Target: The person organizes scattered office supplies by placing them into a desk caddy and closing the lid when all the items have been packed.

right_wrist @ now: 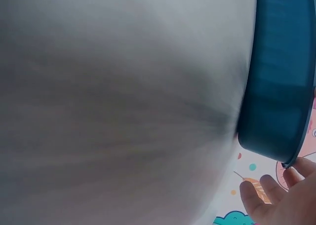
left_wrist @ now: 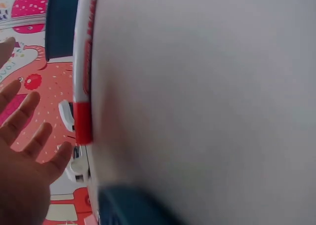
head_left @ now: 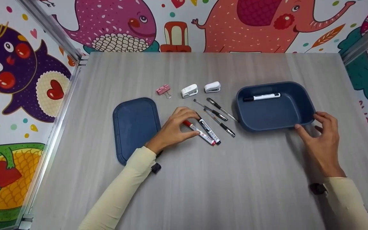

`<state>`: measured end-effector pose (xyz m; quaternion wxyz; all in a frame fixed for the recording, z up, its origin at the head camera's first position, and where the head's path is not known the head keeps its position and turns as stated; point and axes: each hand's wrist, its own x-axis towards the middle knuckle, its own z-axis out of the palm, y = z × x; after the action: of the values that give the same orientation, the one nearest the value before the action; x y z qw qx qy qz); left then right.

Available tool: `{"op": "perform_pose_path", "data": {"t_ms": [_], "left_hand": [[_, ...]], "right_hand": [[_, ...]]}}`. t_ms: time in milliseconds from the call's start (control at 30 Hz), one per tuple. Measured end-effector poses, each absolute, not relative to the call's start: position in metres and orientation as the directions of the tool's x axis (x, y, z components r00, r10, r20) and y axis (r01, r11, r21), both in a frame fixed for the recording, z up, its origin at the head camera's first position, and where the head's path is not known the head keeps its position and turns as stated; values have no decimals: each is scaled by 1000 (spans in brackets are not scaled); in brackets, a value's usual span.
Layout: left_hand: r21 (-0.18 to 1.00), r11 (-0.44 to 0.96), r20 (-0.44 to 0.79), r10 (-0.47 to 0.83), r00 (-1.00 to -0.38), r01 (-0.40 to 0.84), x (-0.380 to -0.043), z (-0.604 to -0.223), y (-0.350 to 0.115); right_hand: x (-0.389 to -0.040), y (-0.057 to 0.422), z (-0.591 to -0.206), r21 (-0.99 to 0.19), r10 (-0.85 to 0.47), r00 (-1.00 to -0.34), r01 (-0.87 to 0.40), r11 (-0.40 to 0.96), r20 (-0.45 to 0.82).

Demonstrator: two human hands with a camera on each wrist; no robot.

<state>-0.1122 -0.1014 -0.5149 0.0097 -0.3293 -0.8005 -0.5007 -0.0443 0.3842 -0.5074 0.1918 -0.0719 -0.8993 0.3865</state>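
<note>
My left hand (head_left: 174, 127) hovers above a red-capped marker (head_left: 200, 133) and a black-capped marker (head_left: 209, 130), thumb and fingers apart around them. The left wrist view shows the red marker (left_wrist: 83, 67) beyond spread fingers (left_wrist: 30, 146), with nothing between them. My right hand (head_left: 323, 143) holds the near right corner of an open dark blue storage box (head_left: 268, 127), thumb on the front rim and fingers at the right side. A black-and-white marker (head_left: 262, 97) lies inside the box. In the right wrist view, fingertips meet the box's (right_wrist: 276, 87) rim; other fingers stay apart.
Several black pens (head_left: 219, 123) lie between the markers and the box. Behind them are a pink binder clip (head_left: 163, 89) and two small white staplers (head_left: 189, 91). The dark blue lid (head_left: 136, 127) lies beneath the left wrist. Printed walls border the table.
</note>
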Motion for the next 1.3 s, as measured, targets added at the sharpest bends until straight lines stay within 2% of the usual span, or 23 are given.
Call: {"op": "perform_pose_path", "data": {"t_ms": [267,600,767,1300], "left_hand": [[799,317,303,523,-797,512,-114,-518,-115],[787,354,276,528,-803,504,-117,-517,-120],[781,365,270,533,-802,506,-116,-517,-123],[712,465,243,542,-805,527,-117,-520,-132]], "right_hand": [[-47,379,-513,-862,345,-910,-28,506,232],[-49,376,-525,-957,437,-882,-49,287,177],[-50,376,-529,-978,462,-872,-76,195,160],[-50,374,-530,-987,478,-863,-150,66,163]]}}
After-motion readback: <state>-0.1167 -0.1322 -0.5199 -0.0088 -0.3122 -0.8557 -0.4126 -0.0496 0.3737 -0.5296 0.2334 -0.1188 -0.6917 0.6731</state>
